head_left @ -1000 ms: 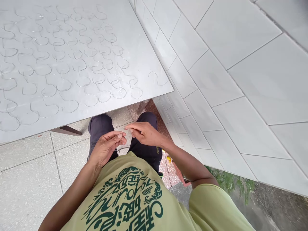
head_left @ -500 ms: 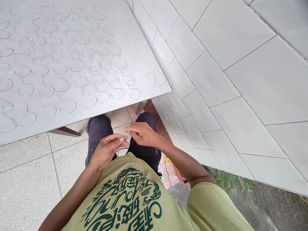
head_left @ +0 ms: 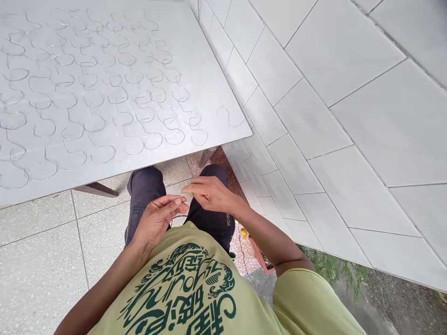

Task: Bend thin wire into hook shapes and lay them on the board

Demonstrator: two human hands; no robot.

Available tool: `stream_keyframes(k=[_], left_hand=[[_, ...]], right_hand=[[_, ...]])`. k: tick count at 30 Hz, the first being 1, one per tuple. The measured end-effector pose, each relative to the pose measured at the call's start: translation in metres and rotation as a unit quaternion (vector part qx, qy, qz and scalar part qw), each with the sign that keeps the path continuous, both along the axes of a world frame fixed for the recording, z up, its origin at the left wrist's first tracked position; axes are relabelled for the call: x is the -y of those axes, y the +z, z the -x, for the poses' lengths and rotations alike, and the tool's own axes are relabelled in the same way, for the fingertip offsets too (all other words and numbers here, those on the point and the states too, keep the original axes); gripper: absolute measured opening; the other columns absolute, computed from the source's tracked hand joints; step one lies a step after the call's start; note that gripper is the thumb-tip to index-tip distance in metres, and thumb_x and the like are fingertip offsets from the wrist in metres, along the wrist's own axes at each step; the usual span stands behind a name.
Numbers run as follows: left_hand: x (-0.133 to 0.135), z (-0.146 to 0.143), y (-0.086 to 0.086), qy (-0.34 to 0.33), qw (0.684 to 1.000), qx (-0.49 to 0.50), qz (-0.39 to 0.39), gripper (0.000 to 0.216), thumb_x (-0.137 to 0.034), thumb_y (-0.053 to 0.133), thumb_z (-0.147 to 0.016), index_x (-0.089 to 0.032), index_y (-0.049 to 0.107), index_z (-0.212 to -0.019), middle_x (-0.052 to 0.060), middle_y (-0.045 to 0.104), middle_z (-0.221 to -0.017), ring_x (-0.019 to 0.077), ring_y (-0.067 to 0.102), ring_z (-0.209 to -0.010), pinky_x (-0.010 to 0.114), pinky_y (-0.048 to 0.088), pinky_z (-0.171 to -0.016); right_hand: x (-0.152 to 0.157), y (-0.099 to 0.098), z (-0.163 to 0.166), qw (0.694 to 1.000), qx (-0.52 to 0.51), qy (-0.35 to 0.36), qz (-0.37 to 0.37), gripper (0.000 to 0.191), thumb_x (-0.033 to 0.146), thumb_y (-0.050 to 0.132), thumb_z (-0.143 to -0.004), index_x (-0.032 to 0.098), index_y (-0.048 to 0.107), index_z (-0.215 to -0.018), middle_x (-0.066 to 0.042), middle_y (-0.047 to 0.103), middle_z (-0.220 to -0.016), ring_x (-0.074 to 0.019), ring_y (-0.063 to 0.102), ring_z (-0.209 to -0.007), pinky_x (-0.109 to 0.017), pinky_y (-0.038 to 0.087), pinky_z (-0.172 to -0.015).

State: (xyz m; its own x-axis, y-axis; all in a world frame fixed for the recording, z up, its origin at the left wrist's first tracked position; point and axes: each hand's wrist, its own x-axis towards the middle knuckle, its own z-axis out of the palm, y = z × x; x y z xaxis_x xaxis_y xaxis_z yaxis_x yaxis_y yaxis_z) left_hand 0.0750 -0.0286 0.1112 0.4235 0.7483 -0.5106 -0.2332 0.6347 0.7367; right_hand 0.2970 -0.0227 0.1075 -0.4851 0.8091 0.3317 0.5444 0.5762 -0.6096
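Note:
Above my lap, my left hand (head_left: 162, 211) pinches a thin piece of metal wire (head_left: 181, 210) between thumb and fingers. A curved bit of it shows below the fingertips. Just right of it and slightly higher, my right hand (head_left: 211, 193) is closed, with index finger and thumb pressed together at the wire's upper end. The fingers hide most of that end. In front of me, several rows of S-shaped wire hooks (head_left: 103, 154) lie on a grey-white table (head_left: 216, 83). One S-shaped hook (head_left: 228, 116) sits apart near the table's right corner.
A white tiled wall (head_left: 314, 139) runs along the right side, close to the table's corner. A wooden table leg (head_left: 98, 189) shows below the table edge. Speckled floor tiles (head_left: 42, 260) lie at left. A reddish planter (head_left: 261, 260) and green plants (head_left: 335, 267) are at lower right.
Both hands keep nearly the same place, with the right fingers shifted very slightly at the wire. The view has moved a little, so the table sits slightly further right.

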Motion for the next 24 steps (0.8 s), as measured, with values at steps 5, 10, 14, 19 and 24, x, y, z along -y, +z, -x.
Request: stream_keyframes(k=[5,10,14,19,24], left_hand=[[0.0012,-0.0005,-0.0036,0.027,0.999,-0.024,-0.037,0.023,-0.037,0.088,-0.080,-0.017,0.083,-0.090,0.010,0.080,-0.089,0.0194,0.071,-0.087,0.033,0.053,-0.087],[0.0009,-0.0009,-0.0076,0.040,0.997,-0.034,-0.050,0.022,-0.037,0.086,-0.082,-0.018,0.083,-0.094,0.008,0.081,-0.091,0.0183,0.071,-0.086,0.033,0.052,-0.088],[0.0011,-0.0009,-0.0077,0.030,0.997,-0.050,-0.060,0.023,-0.038,0.086,-0.082,-0.018,0.083,-0.095,0.008,0.081,-0.090,0.0195,0.071,-0.085,0.034,0.052,-0.088],[0.0015,-0.0007,-0.0060,0.028,0.995,-0.066,-0.072,0.022,-0.038,0.086,-0.082,-0.018,0.083,-0.091,0.009,0.081,-0.088,0.0199,0.072,-0.086,0.033,0.052,-0.087],[0.0004,-0.0024,-0.0039,0.056,0.997,-0.030,-0.040,0.023,-0.035,0.089,-0.078,-0.018,0.083,-0.092,0.007,0.080,-0.084,0.0183,0.071,-0.082,0.033,0.053,-0.088]], right_hand=[[0.0048,0.0038,-0.0046,0.974,-0.152,-0.062,0.158,0.044,0.030,0.051,-0.107,0.022,0.050,-0.150,-0.002,0.071,-0.097,-0.0114,0.061,-0.072,-0.024,0.050,-0.065],[0.0068,-0.0015,-0.0044,0.946,-0.231,-0.092,0.209,0.031,0.034,0.054,-0.106,0.017,0.063,-0.130,-0.007,0.074,-0.099,-0.0134,0.069,-0.079,-0.024,0.054,-0.067],[0.0036,-0.0044,-0.0001,0.969,-0.166,-0.101,0.150,0.033,0.027,0.061,-0.102,0.020,0.066,-0.133,-0.006,0.076,-0.103,-0.0129,0.066,-0.077,-0.026,0.054,-0.071],[-0.0029,-0.0035,0.0016,0.991,-0.090,-0.063,0.073,0.026,0.023,0.054,-0.106,0.020,0.071,-0.125,-0.006,0.079,-0.106,-0.0159,0.072,-0.090,-0.028,0.055,-0.082],[0.0023,-0.0013,0.0040,0.995,-0.063,-0.080,0.008,0.022,0.023,0.051,-0.108,0.019,0.072,-0.114,-0.006,0.080,-0.100,-0.0170,0.074,-0.088,-0.028,0.055,-0.079]])
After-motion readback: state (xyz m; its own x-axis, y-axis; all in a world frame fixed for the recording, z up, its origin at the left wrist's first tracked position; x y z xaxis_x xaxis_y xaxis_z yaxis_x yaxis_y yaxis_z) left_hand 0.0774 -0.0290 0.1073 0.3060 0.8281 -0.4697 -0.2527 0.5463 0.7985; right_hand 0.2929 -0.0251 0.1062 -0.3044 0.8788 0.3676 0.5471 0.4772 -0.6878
